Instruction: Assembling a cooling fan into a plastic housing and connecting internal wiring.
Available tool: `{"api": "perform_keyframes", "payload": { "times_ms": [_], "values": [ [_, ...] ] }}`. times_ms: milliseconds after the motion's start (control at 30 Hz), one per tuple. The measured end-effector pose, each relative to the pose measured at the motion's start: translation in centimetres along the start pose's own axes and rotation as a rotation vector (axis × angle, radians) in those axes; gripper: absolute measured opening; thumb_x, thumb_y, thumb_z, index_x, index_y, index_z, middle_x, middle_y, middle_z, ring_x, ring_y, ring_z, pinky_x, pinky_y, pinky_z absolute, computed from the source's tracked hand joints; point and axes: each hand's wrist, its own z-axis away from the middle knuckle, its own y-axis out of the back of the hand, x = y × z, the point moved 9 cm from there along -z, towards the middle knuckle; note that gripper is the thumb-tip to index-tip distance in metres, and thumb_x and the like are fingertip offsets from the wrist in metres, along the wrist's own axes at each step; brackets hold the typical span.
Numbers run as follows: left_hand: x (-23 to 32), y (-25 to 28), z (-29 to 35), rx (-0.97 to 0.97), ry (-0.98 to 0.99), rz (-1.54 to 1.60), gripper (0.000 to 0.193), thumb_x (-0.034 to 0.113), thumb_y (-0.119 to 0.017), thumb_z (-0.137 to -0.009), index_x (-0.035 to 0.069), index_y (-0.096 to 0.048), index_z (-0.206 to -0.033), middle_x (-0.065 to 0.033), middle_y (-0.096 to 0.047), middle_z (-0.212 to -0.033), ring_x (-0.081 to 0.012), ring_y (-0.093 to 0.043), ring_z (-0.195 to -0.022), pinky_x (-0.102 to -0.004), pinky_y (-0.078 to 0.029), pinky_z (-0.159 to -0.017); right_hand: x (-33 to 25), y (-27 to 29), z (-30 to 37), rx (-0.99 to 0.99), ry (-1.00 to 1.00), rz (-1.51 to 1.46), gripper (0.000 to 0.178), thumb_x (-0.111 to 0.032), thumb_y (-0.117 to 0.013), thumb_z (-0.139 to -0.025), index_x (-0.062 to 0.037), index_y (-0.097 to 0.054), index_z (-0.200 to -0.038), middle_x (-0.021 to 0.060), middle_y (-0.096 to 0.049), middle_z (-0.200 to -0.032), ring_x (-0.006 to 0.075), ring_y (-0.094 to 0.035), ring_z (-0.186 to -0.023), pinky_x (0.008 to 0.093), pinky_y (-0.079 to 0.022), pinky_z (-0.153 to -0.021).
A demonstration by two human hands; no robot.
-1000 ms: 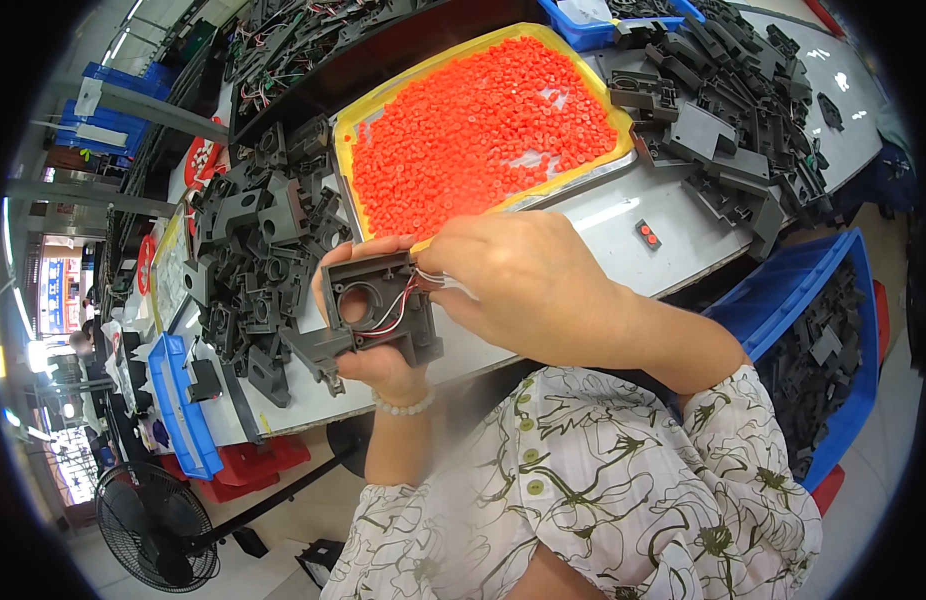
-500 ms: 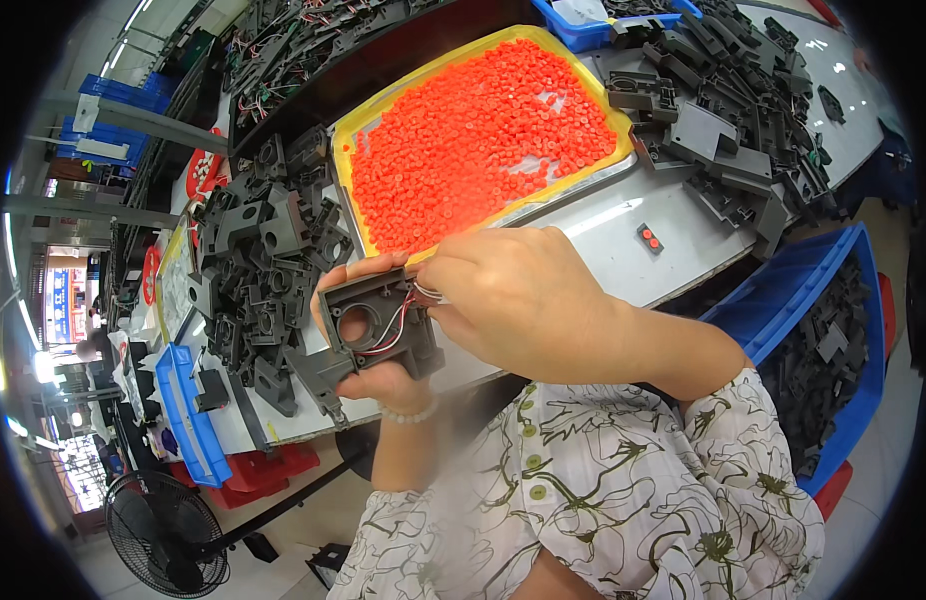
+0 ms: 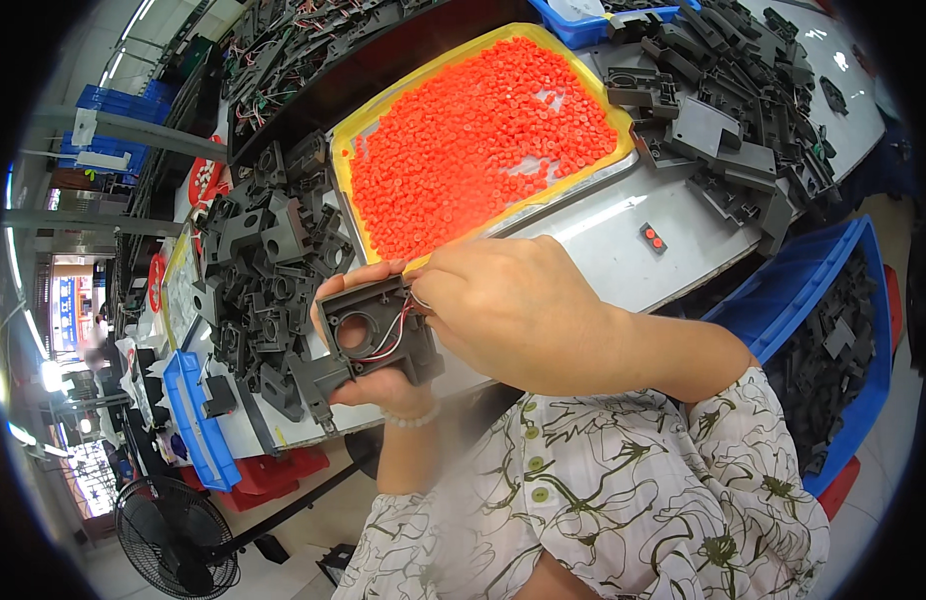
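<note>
My left hand [image 3: 391,388] is wrapped round a dark grey plastic housing [image 3: 333,372] from below and behind, its fingers showing along the top edge. The housing has a large round hole and several thin red and white wires [image 3: 395,340] running inside it. My right hand [image 3: 508,305] is closed over the housing's right edge, pinching the wires where they leave the part. Its fingertips are partly hidden behind the hand. Just beyond both hands lies a yellow-rimmed tray [image 3: 335,150] full of small orange-red plastic pieces [image 3: 473,140].
Left of the tray is a heap of grey plastic housings [image 3: 273,240]; another pile [image 3: 723,130] lies at the right. A small part with two red dots [image 3: 653,237] sits on the white table [image 3: 608,270]. A blue crate [image 3: 863,330] of parts stands right, a black fan [image 3: 173,535] lower left.
My right hand has shifted slightly at the housing's edge, and the wires lie a little differently inside. Both hands keep their hold; the whole view has moved slightly.
</note>
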Motion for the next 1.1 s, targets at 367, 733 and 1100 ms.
{"api": "perform_keyframes", "payload": {
  "times_ms": [367, 733, 1100],
  "values": [
    [0.9, -0.4, 0.6, -0.003, -0.107, -0.017, 0.099, 0.084, -0.015, -0.066, 0.004, -0.039, -0.118, -0.0209, -0.055, -0.098, -0.0298, -0.055, -0.091, -0.0427, -0.043, -0.086, -0.9, 0.5, 0.7, 0.048, 0.027, -0.004, 0.011, -0.006, -0.059, -0.065, -0.002, -0.055, -0.074, 0.007, -0.057, -0.072, 0.022, -0.06, -0.066, 0.0313, -0.047, -0.052],
    [1.3, -0.6, 0.7, -0.041, -0.106, -0.061, 0.096, 0.083, -0.014, -0.068, 0.004, -0.04, -0.117, -0.021, -0.055, -0.098, -0.031, -0.054, -0.09, -0.0432, -0.043, -0.083, -1.1, 0.5, 0.6, 0.032, 0.035, -0.021, 0.011, -0.007, -0.055, -0.064, -0.001, -0.053, -0.073, 0.0084, -0.055, -0.073, 0.0224, -0.058, -0.071, 0.0312, -0.047, -0.056],
    [1.2, 0.2, 0.6, 0.043, -0.082, -0.245, 0.097, 0.083, -0.017, -0.067, 0.003, -0.039, -0.117, -0.0208, -0.054, -0.1, -0.0316, -0.054, -0.092, -0.0436, -0.045, -0.083, -0.3, -0.2, 0.0, 0.034, 0.043, -0.069, 0.01, -0.007, -0.057, -0.062, -0.0015, -0.054, -0.069, 0.0078, -0.055, -0.069, 0.0233, -0.059, -0.064, 0.0334, -0.046, -0.051]
  ]
}}
